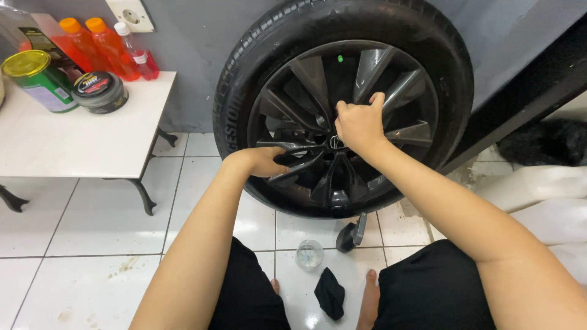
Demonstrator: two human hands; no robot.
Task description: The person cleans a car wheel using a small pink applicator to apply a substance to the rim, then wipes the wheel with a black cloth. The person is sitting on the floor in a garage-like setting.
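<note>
A car wheel with a black tyre (244, 73) and a dark multi-spoke rim (400, 131) stands upright on the tiled floor, leaning against a grey wall. My right hand (358, 125) rests near the hub, fingers curled around a spoke above the centre cap. My left hand (266, 160) reaches between the lower left spokes; its fingers are hidden behind one, and whether they hold anything is unclear. A small green valve cap (340, 58) shows near the rim's top.
A white table (79, 140) at left carries a green tin (38, 79), a round black tin (99, 91) and orange and red bottles (101, 46). On the floor by my knees lie a small clear jar (309, 255), a black cloth (331, 293) and a dark applicator (351, 234).
</note>
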